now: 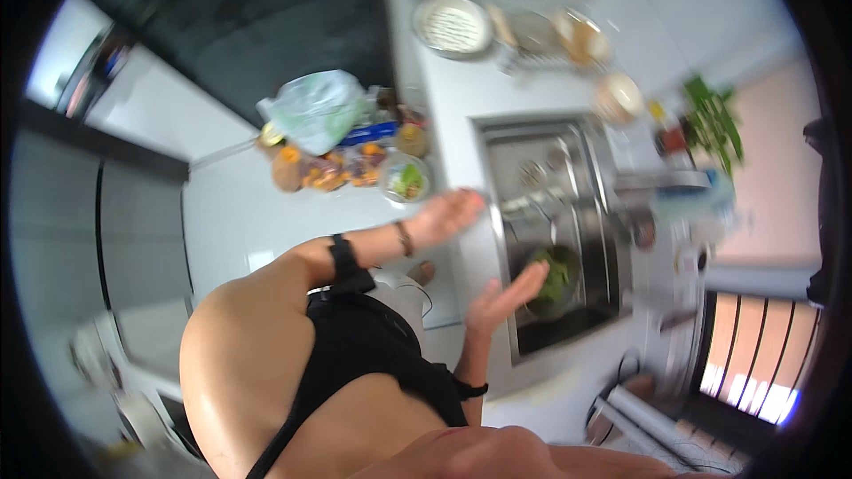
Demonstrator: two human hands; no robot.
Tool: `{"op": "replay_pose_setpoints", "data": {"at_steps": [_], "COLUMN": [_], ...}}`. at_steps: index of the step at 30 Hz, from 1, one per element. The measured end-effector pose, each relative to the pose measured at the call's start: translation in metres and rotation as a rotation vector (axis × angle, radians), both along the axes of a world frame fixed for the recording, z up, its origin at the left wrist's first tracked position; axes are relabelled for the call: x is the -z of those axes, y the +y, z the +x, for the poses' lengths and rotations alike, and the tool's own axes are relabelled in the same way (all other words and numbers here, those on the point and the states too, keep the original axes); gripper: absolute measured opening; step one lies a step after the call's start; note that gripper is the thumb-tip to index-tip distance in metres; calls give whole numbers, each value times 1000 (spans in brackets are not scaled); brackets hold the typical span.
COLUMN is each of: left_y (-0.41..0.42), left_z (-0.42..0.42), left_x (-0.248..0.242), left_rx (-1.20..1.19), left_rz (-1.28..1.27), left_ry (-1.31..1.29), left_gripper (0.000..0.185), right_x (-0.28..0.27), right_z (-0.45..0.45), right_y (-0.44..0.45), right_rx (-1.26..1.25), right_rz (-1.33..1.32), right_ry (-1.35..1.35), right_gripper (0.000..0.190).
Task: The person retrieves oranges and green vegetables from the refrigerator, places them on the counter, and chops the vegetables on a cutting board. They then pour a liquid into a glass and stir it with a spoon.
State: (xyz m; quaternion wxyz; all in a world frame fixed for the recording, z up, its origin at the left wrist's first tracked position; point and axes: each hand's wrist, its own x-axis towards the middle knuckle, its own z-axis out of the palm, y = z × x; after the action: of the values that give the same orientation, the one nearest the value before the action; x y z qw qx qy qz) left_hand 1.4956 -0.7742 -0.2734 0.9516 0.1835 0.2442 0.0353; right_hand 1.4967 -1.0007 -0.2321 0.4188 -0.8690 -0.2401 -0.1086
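My left hand [444, 217] is blurred, held beside the near edge of the steel sink [498, 219], with nothing visible in it. A dark bracelet circles its wrist, and a black band wraps the forearm. Lower in the view, my right hand [507, 298] reaches over the sink's edge, fingers extended and thumb apart. Its fingertips overlap a round bowl [574, 273] in the lower basin; whether they touch it I cannot tell. Green leaves [552, 285] fill that bowl. The sink's other basin [512, 159] shows a drain and some pale, blurred material near the divider.
On the white counter [456, 90] stand a round pan of white pieces [455, 26], blurred kitchenware and a pale bowl [619, 98]. A leafy plant [715, 120] stands behind the sink. A plastic bag [319, 110], bagged produce [326, 173] and a clear container [404, 177] lie on the floor.
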Motion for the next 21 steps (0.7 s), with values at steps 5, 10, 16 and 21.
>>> {"op": "replay_pose_setpoints", "data": {"at_steps": [5, 10, 16, 21], "left_y": [36, 153, 341, 450], "left_z": [-57, -209, -450, -651], "left_x": [-75, -143, -80, -17], "left_rx": [36, -8, -343, -628], "left_rz": [78, 934, 2322, 2096], "left_ry": [-281, -136, 86, 913], "left_gripper": [53, 61, 52, 50], "right_x": [-28, 27, -3, -87], "right_z": [10, -57, -335, -500], "right_y": [182, 345, 558, 679], "right_rx": [-1002, -845, -1679, -1571], "right_rz": [7, 129, 304, -177], "right_ry": [-340, 862, 2337, 1965], "right_gripper": [59, 73, 82, 79]}}
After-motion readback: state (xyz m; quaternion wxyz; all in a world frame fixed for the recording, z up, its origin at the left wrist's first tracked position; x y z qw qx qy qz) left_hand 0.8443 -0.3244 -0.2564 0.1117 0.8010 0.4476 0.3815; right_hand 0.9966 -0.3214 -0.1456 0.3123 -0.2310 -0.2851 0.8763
